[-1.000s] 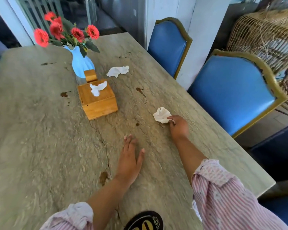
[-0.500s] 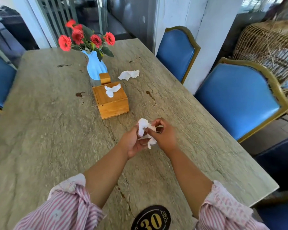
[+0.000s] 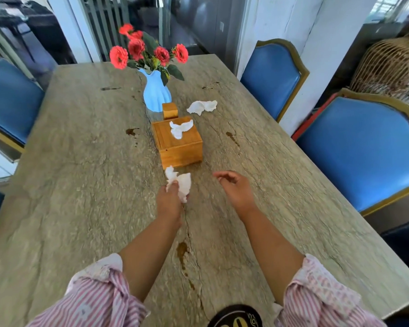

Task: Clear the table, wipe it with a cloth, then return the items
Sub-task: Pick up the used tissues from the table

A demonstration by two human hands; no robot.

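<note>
Black disc [image 3: 234, 317] cut by the bottom edge, its digits unreadable; tissue [image 3: 183, 185] partly hidden in the left grip [image 3: 169, 205]; right grip [image 3: 236, 188] blurred at the fingertips; small box [image 3: 170, 109] partly behind the tissue box [image 3: 178, 147].

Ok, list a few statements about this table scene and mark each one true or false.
1. The left hand holds a crumpled tissue. True.
2. The right hand grips the wooden tissue box. False: it holds nothing and is clear of the box.
3. A second crumpled tissue lies on the table, to the right of the blue vase. True.
4. The vase holds yellow flowers. False: the flowers are red.
</note>
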